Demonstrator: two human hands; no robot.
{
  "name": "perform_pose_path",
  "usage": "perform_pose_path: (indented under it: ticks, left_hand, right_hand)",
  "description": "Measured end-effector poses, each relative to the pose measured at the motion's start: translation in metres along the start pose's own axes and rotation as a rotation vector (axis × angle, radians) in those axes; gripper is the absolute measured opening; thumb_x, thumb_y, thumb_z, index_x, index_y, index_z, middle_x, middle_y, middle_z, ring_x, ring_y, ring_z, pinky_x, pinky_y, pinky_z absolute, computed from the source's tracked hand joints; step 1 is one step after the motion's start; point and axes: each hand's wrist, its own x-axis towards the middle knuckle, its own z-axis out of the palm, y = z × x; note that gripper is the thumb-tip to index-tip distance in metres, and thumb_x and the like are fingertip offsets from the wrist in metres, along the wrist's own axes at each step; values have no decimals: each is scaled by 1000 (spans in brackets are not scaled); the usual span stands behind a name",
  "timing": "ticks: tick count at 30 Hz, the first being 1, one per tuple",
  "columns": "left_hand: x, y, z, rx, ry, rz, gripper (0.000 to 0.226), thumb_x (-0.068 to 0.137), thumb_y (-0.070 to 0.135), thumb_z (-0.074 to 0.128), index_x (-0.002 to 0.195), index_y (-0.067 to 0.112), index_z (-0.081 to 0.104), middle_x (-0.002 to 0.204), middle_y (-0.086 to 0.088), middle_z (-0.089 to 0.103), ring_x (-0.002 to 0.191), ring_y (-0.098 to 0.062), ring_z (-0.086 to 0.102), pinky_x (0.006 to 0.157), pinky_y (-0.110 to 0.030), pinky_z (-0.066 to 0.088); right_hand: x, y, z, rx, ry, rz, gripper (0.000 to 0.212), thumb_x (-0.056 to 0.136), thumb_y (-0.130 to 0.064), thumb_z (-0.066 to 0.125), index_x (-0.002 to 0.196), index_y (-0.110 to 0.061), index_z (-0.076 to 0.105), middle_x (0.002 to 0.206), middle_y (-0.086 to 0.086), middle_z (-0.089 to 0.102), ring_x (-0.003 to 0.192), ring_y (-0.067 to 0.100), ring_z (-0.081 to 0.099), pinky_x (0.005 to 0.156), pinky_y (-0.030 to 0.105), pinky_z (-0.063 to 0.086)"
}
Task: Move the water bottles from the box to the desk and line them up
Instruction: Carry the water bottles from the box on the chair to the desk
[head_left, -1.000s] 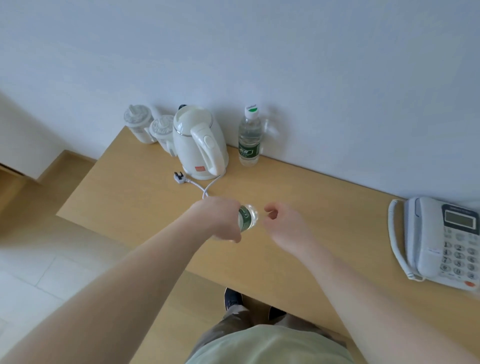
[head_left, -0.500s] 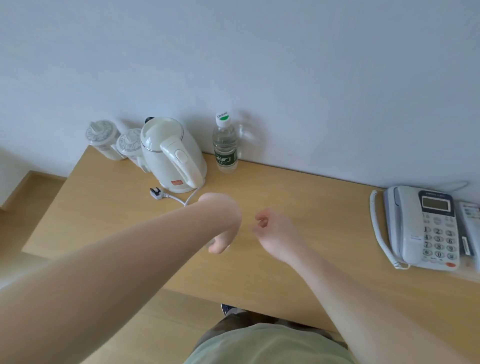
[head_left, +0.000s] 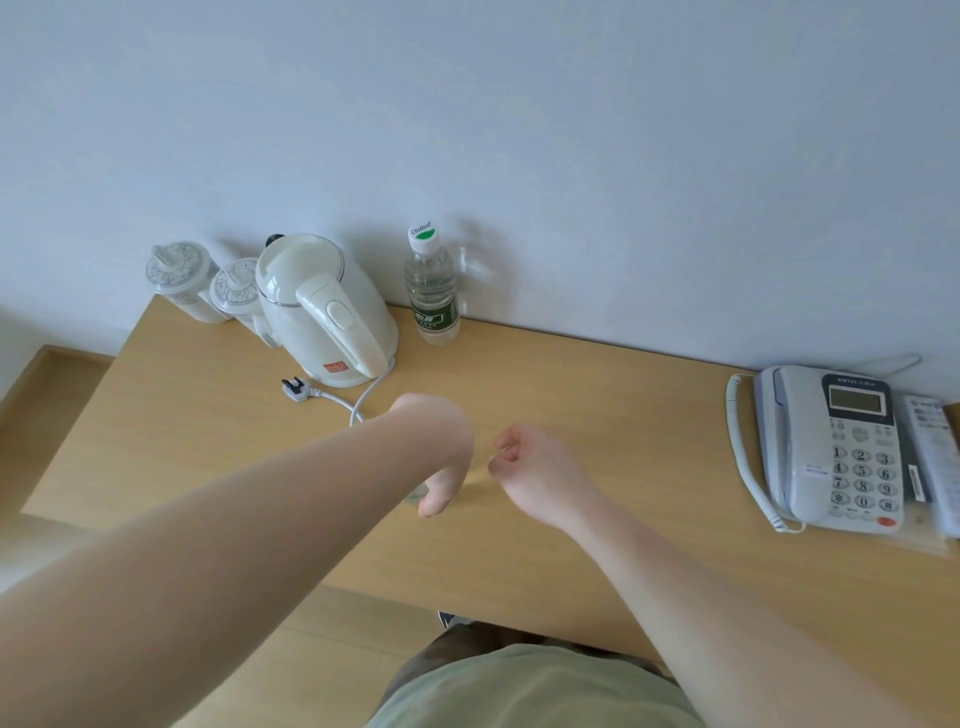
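We can see one water bottle (head_left: 432, 288) already standing upright on the surface (head_left: 597, 395), at the back against the wall and just beside the kettle (head_left: 324, 312). That much of the job looks done.

Our left hand (head_left: 439, 452) is bent down at the wrist over the middle of the surface, with the back of the wrist toward the camera, so most of its fingers are hidden. A faint greenish, glassy patch shows just under the hand, which may be a second bottle. It is too hidden to be sure, and we cannot tell whether the fingers are holding anything.

Our right hand (head_left: 530, 467) hovers just beside the left one. Its fingers (head_left: 506, 448) are curled in and we see nothing held in them.

The box is not in view, so we cannot count what is left in it. Our judgement is that the task is at an early stage. One bottle is placed and perhaps one more is about to be set down near it, with the line still to be built along the wall toward the telephone (head_left: 836, 447).
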Motion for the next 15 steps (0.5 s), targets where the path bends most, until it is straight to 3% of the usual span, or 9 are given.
perform_pose_path:
  ticks: [3, 7, 9, 12, 15]
  left_hand:
    - [1, 2, 0, -27, 16, 2, 36, 71, 49, 78, 76, 23, 54, 84, 4, 60, 73, -20, 59, 61, -31, 47]
    - [-2, 6, -1, -6, 47, 6, 34, 79, 53, 69, 81, 23, 52, 89, 5, 60, 88, -23, 64, 88, -38, 52]
    - [-4, 9, -2, 25, 56, 4, 32, 83, 53, 64, 84, 23, 53, 89, 5, 61, 91, -23, 65, 92, -39, 52]
    - [-7, 14, -4, 32, 83, 21, 25, 87, 48, 62, 84, 24, 54, 87, 5, 61, 89, -22, 64, 87, -35, 52]
    - [-10, 21, -7, 6, 202, 56, 19, 89, 35, 57, 103, 23, 60, 85, 7, 60, 75, -17, 59, 59, -28, 42]
  right_hand:
    - [0, -1, -1, 6, -2, 3, 31, 88, -25, 49, 118, -20, 57, 86, -10, 62, 85, 15, 63, 77, 35, 53]
    - [-2, 1, -3, 25, -6, 5, 30, 89, -26, 49, 117, -22, 57, 88, -11, 61, 76, 14, 62, 66, 31, 50]
    - [-3, 3, -4, 17, -2, -2, 31, 89, -27, 49, 118, -20, 57, 90, -10, 59, 76, 14, 61, 67, 30, 49]
    - [-6, 8, -7, 36, 5, 1, 30, 91, -25, 50, 119, -18, 57, 90, -11, 58, 77, 13, 60, 69, 30, 49]
    - [-11, 16, -14, 15, 10, 1, 34, 90, -26, 50, 123, -19, 57, 96, -10, 59, 88, 14, 60, 76, 31, 50]
